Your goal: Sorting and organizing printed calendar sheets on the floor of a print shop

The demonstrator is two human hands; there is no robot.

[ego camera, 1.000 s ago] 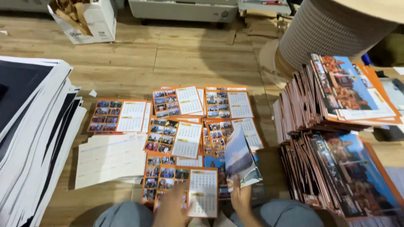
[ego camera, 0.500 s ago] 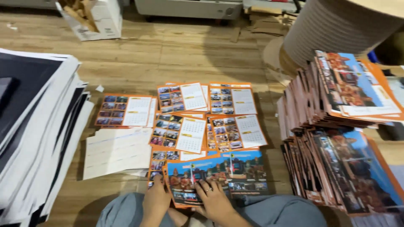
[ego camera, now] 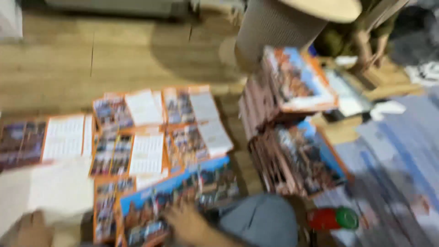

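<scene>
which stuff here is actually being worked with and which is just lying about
In use: right hand on the big photo sheet; calendar sheets laid out; left hand by the pale sheet.
Lying about: sheet stacks, red bottle, cardboard roll.

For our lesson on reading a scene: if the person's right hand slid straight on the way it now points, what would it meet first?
The right hand rests on the large blue and orange picture sheet and seems to point up and left. Beyond that sheet it would probably first meet the orange-edged calendar sheet with a white grid, though blur leaves this uncertain.
</scene>
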